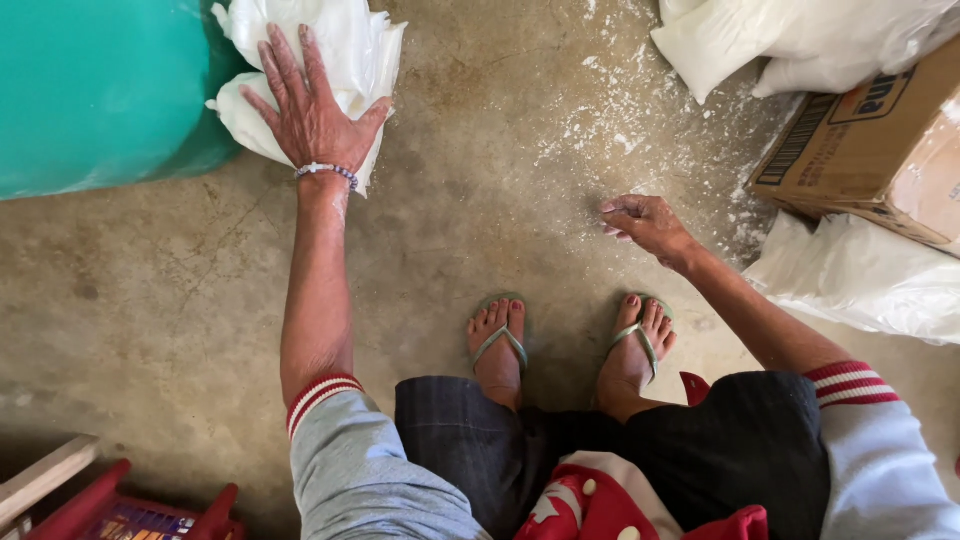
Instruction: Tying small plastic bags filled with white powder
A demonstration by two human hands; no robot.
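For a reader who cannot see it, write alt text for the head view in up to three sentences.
The person's left hand presses flat on a white plastic bag leaning against a teal drum, while the right hand hangs loosely curled above the powder-dusted concrete floor. More white bags and a cardboard box lie at right.

I saw a stained concrete floor (480, 230) dusted with white powder (620, 120), a cardboard box (880, 150) and a red crate (130, 515) at its edges.

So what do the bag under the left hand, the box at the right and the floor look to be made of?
Bag under the left hand: thin white plastic film, glossy and crinkled, it seems. Box: brown corrugated cardboard, matte, taped. Floor: bare concrete, rough and stained, dusted with white powder.
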